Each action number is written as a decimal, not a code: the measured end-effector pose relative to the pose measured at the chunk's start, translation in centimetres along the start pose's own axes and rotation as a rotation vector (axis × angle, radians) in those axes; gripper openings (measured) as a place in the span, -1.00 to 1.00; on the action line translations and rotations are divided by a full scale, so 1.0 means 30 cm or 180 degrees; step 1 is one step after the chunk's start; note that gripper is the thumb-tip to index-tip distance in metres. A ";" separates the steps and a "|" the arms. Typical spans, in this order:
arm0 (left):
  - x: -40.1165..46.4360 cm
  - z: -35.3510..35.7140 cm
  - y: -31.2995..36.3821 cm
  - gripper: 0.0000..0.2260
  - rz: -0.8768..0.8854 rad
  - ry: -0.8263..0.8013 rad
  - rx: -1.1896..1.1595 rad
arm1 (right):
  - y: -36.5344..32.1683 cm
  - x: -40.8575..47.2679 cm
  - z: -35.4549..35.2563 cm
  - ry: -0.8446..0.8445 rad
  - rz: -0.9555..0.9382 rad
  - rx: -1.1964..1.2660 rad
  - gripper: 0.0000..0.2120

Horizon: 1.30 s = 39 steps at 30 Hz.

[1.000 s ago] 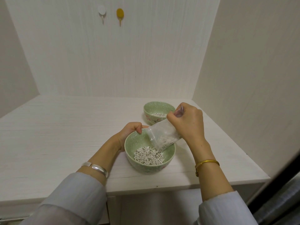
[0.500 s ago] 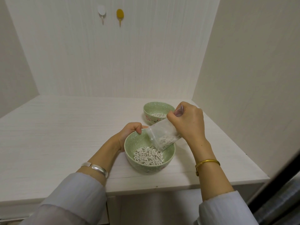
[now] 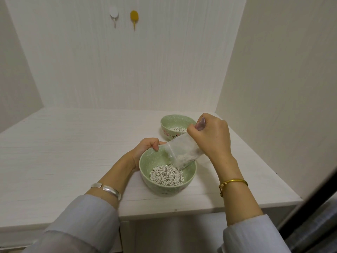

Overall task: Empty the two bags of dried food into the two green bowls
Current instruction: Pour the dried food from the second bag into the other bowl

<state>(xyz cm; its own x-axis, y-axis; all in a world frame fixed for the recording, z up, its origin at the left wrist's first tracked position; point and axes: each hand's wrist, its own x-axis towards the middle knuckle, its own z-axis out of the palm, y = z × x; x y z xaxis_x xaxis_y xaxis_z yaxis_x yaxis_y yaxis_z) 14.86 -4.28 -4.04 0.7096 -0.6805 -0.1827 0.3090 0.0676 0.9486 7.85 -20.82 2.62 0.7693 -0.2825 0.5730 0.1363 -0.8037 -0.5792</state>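
Clear plastic bag (image 3: 184, 152) tilted mouth-down over the near green bowl (image 3: 165, 189).
Right hand (image 3: 211, 136) pinches its top; left hand (image 3: 145, 148) grips the speckled rim near the table (image 3: 63, 152) front edge; pale sticks (image 3: 166, 175) heaped inside.

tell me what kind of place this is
Likely a plain home nook or a mock-up workspace: a white wood-grain table boxed in by bare pale walls, two stick-on hooks on the back wall, and green bowls of dried food.

Speckled green bowls (image 3: 167, 172), white table (image 3: 73, 143)
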 end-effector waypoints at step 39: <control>-0.005 0.007 0.002 -0.61 0.0023 -0.0022 -0.0103 | -0.039 -0.008 -0.030 -0.0174 -0.0102 -0.0391 -0.90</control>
<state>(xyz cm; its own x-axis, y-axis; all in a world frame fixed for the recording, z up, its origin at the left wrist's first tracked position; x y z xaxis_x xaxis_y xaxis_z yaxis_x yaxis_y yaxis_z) 14.62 -4.32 -3.89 0.7075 -0.6850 -0.1738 0.3242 0.0960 0.9411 6.95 -20.30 3.69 0.7990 -0.2294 0.5558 0.0864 -0.8710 -0.4837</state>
